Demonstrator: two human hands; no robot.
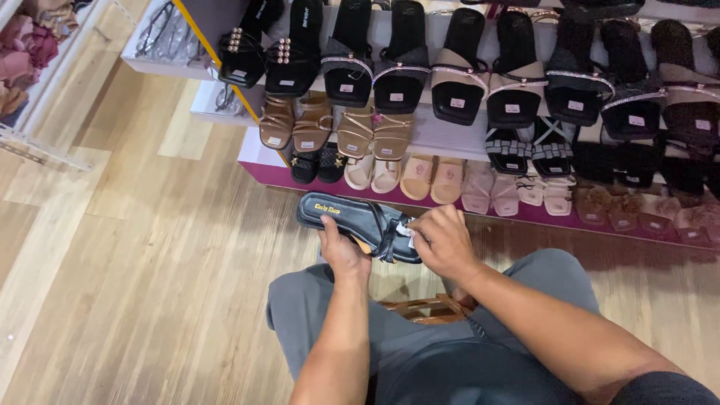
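I hold a flat black strappy leather sandal just below the middle of the frame, its insole facing up and its toe end pointing right. My left hand cups it from beneath, the thumb lying against the near edge of the sole, fingers wrapped under and grasping it. My right hand lies over the crossed straps at the toe end, its fingers curled down and pinching at a small white tag there. Both forearms reach up from the bottom of the frame over my grey trousers, and a brown wooden stool shows between my knees.

The floor is pale wood-look plank, running diagonally across the left half of the frame, with lighter and darker boards alternating. Across the top and right stands a stepped white display shelf with a magenta base strip along its foot. The upper tier carries black sandals with beige bands, the middle tier brown and tan strappy sandals, and the lowest row pale pink and cream slides. Darker fluffy pairs fill the right edge. At the upper left a white rack holds pink and brown fabric items, and a white tray of spectacles sits beside the shelf's yellow edge.
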